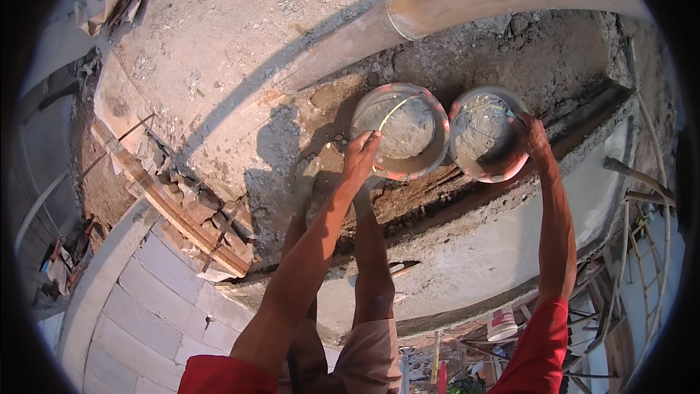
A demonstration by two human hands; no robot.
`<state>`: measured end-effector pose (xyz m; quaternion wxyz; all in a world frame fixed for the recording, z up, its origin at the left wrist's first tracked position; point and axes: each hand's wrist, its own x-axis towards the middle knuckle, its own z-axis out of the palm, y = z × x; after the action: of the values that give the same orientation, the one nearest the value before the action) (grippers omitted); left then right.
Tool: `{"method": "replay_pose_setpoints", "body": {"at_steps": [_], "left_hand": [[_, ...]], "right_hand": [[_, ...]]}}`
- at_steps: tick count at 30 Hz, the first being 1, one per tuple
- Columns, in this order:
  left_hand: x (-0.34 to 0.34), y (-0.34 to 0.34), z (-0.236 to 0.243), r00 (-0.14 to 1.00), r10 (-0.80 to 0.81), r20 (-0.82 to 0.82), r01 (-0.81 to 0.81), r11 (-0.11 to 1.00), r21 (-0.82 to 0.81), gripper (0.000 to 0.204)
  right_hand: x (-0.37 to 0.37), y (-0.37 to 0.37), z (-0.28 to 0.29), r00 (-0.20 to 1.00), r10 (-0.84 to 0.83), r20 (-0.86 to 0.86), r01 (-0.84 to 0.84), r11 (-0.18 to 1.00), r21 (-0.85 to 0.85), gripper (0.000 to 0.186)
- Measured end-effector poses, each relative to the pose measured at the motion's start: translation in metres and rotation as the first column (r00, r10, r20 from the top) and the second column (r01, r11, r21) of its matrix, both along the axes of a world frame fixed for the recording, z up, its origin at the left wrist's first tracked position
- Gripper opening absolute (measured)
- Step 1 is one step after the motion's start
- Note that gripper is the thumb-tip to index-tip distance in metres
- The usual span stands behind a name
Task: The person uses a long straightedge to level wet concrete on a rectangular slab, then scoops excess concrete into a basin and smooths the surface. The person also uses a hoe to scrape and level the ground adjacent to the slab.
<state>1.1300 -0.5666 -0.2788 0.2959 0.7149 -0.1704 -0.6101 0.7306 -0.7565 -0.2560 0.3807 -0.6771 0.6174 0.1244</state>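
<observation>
Two round dark buckets with reddish patches on their rims stand side by side in front of me. The left bucket (440, 138) holds wet grey mortar (410, 128), and its thin yellowish handle (394, 111) arches over it. My left hand (360, 155) is closed around the near end of that handle. Mortar also lies in the right bucket (461, 157), lower against its inner wall. My right hand (532, 136) is closed at its right edge, by the end of its handle (483, 107). Whether the fingers grip rim or handle there is hidden.
A thick pale pole (467, 4) curves across the far side. A concrete ledge (481, 248) with a dark groove runs diagonally beside the buckets. At left lie a wooden plank (168, 204), rubble and a block wall (138, 306). Sticks and a white container (502, 324) are lower right.
</observation>
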Motion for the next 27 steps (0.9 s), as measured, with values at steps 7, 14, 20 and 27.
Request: {"method": "replay_pose_setpoints", "body": {"at_steps": [7,14,20,27], "left_hand": [[-0.011,0.006,-0.012,0.974,-0.187,-0.128,0.206,0.966,0.158,0.059],[-0.039,-0.002,0.016,0.963,-0.271,-0.006,0.27,0.958,0.096,0.053],[-0.015,0.037,0.096,0.959,-0.28,0.033,0.274,0.953,0.128,0.067],[0.123,0.035,0.213,0.999,0.042,0.032,-0.05,0.944,0.327,0.045]], "right_hand": [[0.017,0.061,0.048,0.977,0.12,0.175,-0.171,0.933,0.317,0.047],[0.068,0.098,0.031,0.938,0.345,0.04,-0.347,0.936,0.062,0.046],[0.002,0.111,0.009,0.932,0.362,0.026,-0.354,0.924,-0.146,0.035],[0.053,0.156,0.127,0.965,0.014,0.263,-0.042,0.994,0.103,0.043]]}}
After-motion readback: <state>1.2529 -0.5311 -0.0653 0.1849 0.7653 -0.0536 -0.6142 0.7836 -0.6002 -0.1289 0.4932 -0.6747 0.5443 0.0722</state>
